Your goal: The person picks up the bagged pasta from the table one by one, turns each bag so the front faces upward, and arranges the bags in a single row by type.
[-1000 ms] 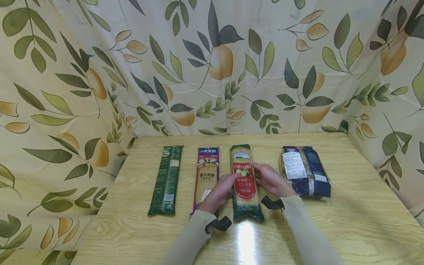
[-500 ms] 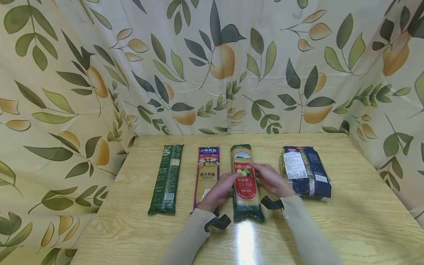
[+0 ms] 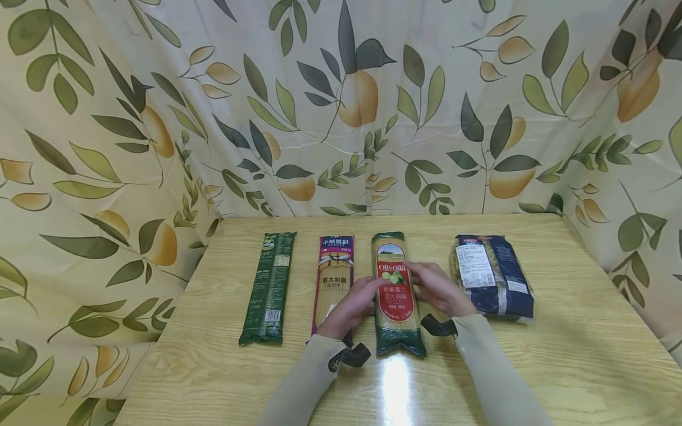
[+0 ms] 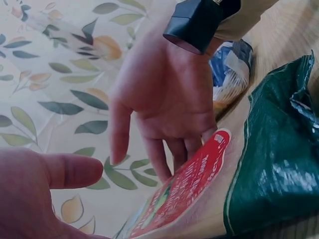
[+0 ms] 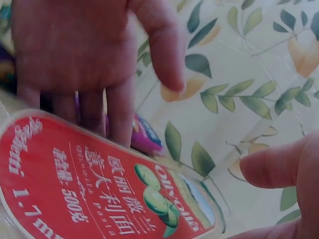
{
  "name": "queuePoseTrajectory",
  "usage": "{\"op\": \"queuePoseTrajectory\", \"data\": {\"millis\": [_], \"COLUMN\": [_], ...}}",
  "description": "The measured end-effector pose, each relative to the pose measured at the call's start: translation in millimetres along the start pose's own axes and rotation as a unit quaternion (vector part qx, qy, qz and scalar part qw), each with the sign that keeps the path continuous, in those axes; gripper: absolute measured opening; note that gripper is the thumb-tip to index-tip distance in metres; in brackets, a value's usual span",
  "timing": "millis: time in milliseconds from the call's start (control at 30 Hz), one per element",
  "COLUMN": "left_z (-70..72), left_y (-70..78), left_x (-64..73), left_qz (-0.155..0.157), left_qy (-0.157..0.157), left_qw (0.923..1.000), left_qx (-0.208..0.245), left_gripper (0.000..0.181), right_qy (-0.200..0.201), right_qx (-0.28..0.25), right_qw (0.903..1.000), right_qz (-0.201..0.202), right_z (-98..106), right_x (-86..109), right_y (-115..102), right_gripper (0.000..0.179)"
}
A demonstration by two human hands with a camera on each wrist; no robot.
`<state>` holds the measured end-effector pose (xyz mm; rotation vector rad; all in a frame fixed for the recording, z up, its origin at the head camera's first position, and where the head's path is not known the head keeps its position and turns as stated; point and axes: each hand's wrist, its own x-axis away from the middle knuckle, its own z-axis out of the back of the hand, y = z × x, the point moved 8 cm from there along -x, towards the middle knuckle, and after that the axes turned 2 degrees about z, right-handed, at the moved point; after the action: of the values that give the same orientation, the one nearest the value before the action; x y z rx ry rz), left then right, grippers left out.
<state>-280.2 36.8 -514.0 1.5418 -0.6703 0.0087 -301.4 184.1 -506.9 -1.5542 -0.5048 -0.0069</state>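
Observation:
A spaghetti pack (image 3: 395, 305) with a red Olivoilà label and green ends lies flat on the table between both hands. At its left edge is my left hand (image 3: 356, 305), with fingers straight and thumb lifted off the label. The right hand (image 3: 438, 289) stands against the opposite edge. In the left wrist view, the right hand's fingers (image 4: 164, 162) point down along the pack's side. Fingertips of the left hand (image 5: 75, 50) are hidden behind the pack in the right wrist view, where the right thumb (image 5: 271, 167) sticks out above it.
Left of the hands lie a purple pasta pack (image 3: 334, 278), partly under the left forearm, and a dark green pack (image 3: 268, 290). A navy pasta bag (image 3: 492, 277) lies to the right. Patterned cloth (image 3: 367, 106) hangs behind the wooden table (image 3: 192, 367).
Both hands and the spaghetti pack keep their places. Only a slight shift of the head view shows.

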Motion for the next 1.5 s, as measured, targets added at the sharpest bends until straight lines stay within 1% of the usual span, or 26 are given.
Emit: {"op": "queuePoseTrajectory", "data": {"millis": [100,133,267,333,367,467,500,633,700,833,900,1000,1067,1167,1233,1267,1300,1333,1400,1500], "left_z": [0.2,1.3,9.2,13.8,15.0,16.5,16.5,15.9,15.7,16.0,15.8,14.8,14.1,9.7,4.2,0.8,-3.3,-7.1,-15.3,-28.8], "left_y": [0.4,1.0,8.9,15.4,18.7,25.9,27.6,32.2,34.9,42.5,48.1,56.2,60.1,67.6,74.0,77.7,81.6,84.2,88.5,91.3], "left_x": [0.9,1.4,4.6,6.9,7.6,10.0,10.0,11.9,13.6,20.1,23.5,28.1,31.0,33.9,34.5,34.2,33.2,31.9,28.6,22.9], "left_qz": [-0.002,-0.004,-0.024,-0.036,-0.042,-0.051,-0.054,-0.06,-0.067,-0.084,-0.097,-0.112,-0.115,-0.125,-0.135,-0.142,-0.149,-0.148,-0.15,-0.141], "left_qy": [0.002,0.008,0.044,0.065,0.069,0.069,0.067,0.055,0.049,0.045,0.045,0.043,0.041,0.027,0.014,0.007,-0.002,-0.006,-0.014,-0.023], "left_qw": [1.0,0.9999,0.9977,0.9949,0.9941,0.9925,0.9926,0.9929,0.9931,0.9923,0.9915,0.991,0.9908,0.9905,0.9892,0.9886,0.988,0.9883,0.9884,0.9898], "left_qx": [-0.004,-0.01,-0.046,-0.068,-0.072,-0.088,-0.086,-0.087,-0.082,-0.079,-0.073,-0.06,-0.058,-0.052,-0.054,-0.052,-0.042,-0.036,-0.022,0.0], "left_gripper": [0.048,0.051,0.054,0.058,0.057,0.062,0.064,0.065,0.062,0.058,0.055,0.053,0.053,0.054,0.054,0.053,0.052,0.051,0.05,0.05], "right_qy": [0.006,0.007,0.017,0.017,0.019,0.029,0.034,0.072,0.09,0.105,0.116,0.139,0.155,0.179,0.192,0.198,0.203,0.208,0.216,0.23], "right_qx": [0.0,0.002,-0.003,0.008,0.012,0.042,0.054,0.081,0.091,0.098,0.107,0.117,0.127,0.132,0.138,0.131,0.13,0.131,0.114,0.078], "right_qw": [1.0,1.0,0.9998,0.9998,0.9997,0.9987,0.9979,0.9935,0.9904,0.9854,0.9813,0.9748,0.9694,0.9616,0.9564,0.9552,0.9537,0.9515,0.9502,0.9491], "right_qz": [-0.001,-0.001,-0.004,0.0,0.002,0.009,0.013,0.033,0.051,0.091,0.11,0.129,0.142,0.161,0.171,0.177,0.18,0.185,0.193,0.2], "right_z": [1,1,4,5,6,7,8,16,21,27,31,39,47,63,74,80,85,90,100,115], "right_x": [0.5,0.8,2.2,3.1,3.3,4.1,4.7,12.2,20.5,40.7,50.7,65.2,74.1,87.6,96.0,99.9,103.4,106.8,112.5,120.8], "right_y": [0,-1,0,-2,-3,-6,-8,-23,-35,-61,-74,-87,-92,-96,-97,-98,-98,-99,-100,-98], "right_gripper": [0.058,0.058,0.059,0.061,0.061,0.061,0.062,0.065,0.066,0.064,0.064,0.064,0.065,0.067,0.067,0.066,0.065,0.063,0.053,0.034]}}
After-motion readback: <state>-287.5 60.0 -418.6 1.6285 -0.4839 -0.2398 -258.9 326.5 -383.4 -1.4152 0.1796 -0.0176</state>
